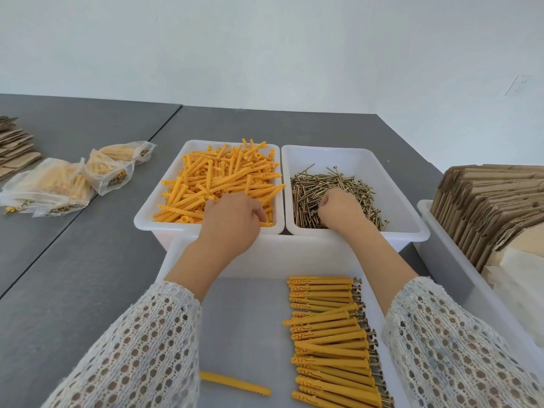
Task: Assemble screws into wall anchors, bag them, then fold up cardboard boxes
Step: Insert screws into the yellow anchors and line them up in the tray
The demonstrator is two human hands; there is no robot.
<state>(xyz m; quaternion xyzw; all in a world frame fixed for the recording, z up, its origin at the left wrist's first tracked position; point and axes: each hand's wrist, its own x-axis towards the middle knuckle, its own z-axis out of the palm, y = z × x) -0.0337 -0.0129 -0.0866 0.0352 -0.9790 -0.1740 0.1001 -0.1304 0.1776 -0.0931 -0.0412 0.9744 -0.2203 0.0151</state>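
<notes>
Your left hand [232, 222] is grasping anchors [217, 178]; your right hand [338, 210] is pinching among screws [332, 184], fingers curled.

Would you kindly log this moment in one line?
left hand in anchors | right hand in screws | assembled anchors in front bin

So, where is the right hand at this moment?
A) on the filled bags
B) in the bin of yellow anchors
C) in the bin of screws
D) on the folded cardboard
C: the right hand is down in the white bin on the screws, fingers curled into the pile.
</notes>
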